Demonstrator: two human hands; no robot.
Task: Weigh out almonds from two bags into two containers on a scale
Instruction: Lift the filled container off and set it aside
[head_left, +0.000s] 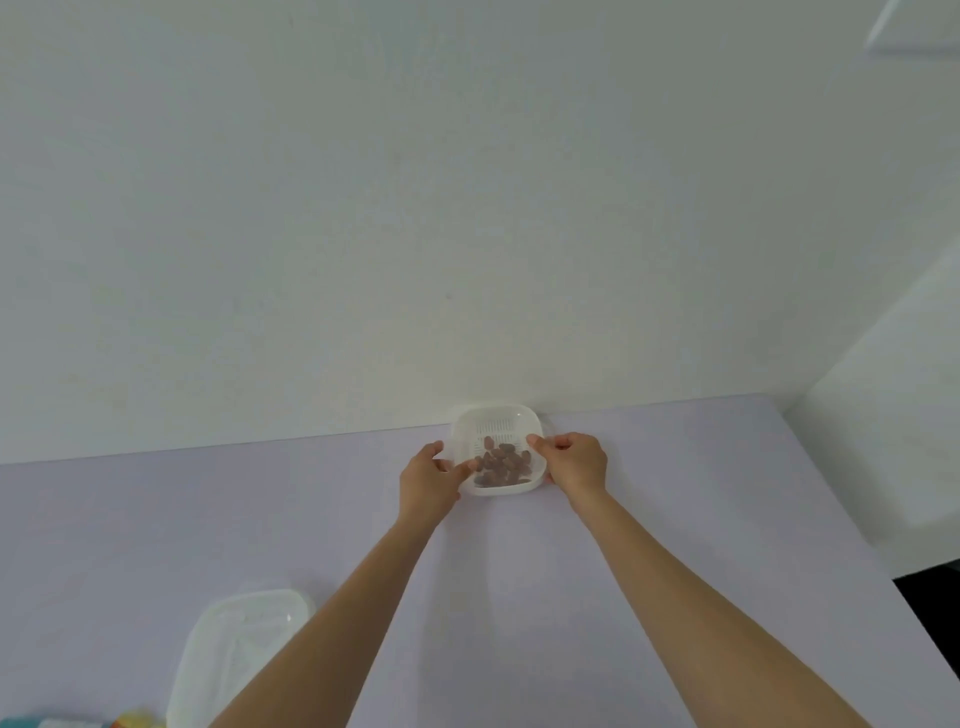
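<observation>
A small white square container with a slotted bottom sits at the far edge of the lilac table, against the wall. Several brown almonds lie inside it. My left hand grips its left rim, thumb on top. My right hand grips its right rim the same way. Both arms stretch far forward. A second translucent white container, with nothing visible inside, rests near the front left, partly hidden behind my left forearm. No scale is visible.
The lilac table meets a white wall at the back and a white side panel at the right. A colourful package peeks in at the bottom left edge. A dark gap shows past the table's right edge.
</observation>
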